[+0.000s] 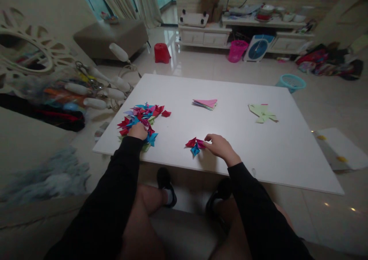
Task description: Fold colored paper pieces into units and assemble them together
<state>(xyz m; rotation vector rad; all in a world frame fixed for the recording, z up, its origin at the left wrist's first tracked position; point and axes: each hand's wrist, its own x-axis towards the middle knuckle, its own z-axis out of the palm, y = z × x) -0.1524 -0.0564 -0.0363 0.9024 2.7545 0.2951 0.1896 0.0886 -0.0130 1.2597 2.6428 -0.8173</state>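
Note:
A heap of folded paper pieces (pixel 146 114) in red, blue, pink and green lies on the left of the white table (pixel 178 133). My left hand (pixel 138 131) reaches down into the near side of the heap, its fingertips hidden among the pieces. Closer to the middle sit a red folded piece (pixel 191 142), a blue one (pixel 195 150) and a magenta one (pixel 200 144), close together. My right hand (pixel 220 147) is beside them, thumb and forefinger a little apart, with the thumb at the magenta piece's right end.
Farther back on the table lies a stack of folded paper (pixel 204 103), pink on top. Pale green paper pieces (pixel 263 113) lie to the right. White lamp-like arms (pixel 112 93) stand by the left edge. A blue basket (pixel 291 83) is beyond the far right corner.

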